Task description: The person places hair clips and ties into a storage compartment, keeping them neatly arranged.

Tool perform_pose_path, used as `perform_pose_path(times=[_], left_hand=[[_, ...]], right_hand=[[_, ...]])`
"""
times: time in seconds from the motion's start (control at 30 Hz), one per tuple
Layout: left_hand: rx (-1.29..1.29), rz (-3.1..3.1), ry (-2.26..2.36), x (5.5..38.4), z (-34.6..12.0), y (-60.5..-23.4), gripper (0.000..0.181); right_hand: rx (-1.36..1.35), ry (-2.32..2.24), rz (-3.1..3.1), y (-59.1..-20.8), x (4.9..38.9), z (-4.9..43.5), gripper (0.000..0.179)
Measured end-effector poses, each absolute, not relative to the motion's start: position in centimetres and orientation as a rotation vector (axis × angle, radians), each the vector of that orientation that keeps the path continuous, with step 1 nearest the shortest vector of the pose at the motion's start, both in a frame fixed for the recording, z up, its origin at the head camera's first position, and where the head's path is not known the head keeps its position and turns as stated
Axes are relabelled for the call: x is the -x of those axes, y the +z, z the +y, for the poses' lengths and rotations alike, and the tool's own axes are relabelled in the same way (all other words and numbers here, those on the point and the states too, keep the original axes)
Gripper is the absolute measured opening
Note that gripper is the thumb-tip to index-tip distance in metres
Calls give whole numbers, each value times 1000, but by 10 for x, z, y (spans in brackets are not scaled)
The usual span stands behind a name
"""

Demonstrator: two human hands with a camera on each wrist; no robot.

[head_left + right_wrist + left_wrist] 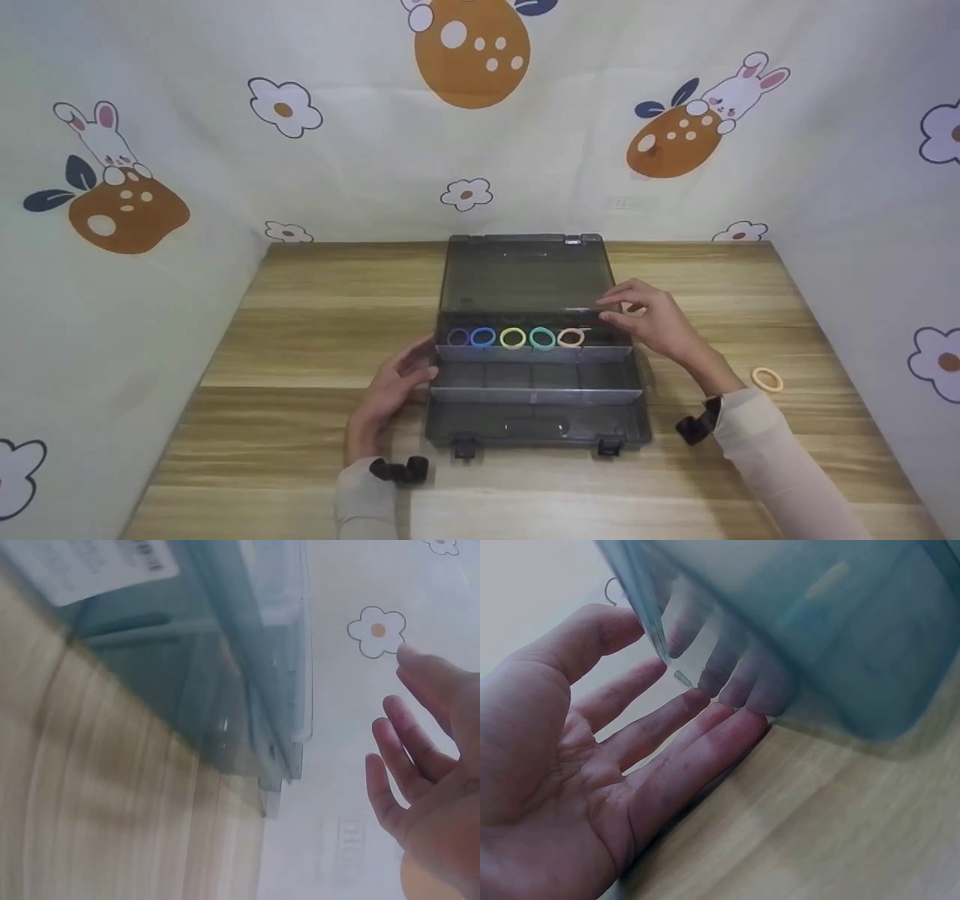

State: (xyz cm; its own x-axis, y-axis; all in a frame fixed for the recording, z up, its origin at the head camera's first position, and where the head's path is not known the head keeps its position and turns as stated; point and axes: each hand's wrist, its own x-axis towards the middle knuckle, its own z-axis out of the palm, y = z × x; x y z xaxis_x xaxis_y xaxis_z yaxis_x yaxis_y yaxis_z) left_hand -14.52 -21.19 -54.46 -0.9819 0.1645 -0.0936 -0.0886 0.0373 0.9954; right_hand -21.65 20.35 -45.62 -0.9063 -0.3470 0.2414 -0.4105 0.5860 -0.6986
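Observation:
A dark translucent plastic organizer box (540,416) sits with its hinged lid (525,274) raised at the back. Several coloured rings stand in a row along its rear compartment: purple (458,329), blue (483,328), yellow (513,328), green (541,328) and peach (571,329). My left hand (388,386) rests its fairly straight fingertips against the box's left wall, thumb near the rim, as the left wrist view confirms. At the box's right side, my right hand (654,319) hovers with loosely bent fingers, thumb apart from them and nothing between. The right wrist view shows it beside the box.
A light orange ring (766,379) lies on the wooden table (315,315) at the right, beyond my right wrist. Two latches (464,448) stick out from the box's front edge. Patterned cloth (360,165) walls off the table's back and both sides.

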Motion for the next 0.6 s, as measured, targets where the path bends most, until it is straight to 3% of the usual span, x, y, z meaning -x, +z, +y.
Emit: perform_pose_path(times=[0.6], left_hand=[[-80, 2119, 2070, 146, -214, -547, 62]], right_hand=[[-557, 1083, -2686, -461, 187, 248, 25]])
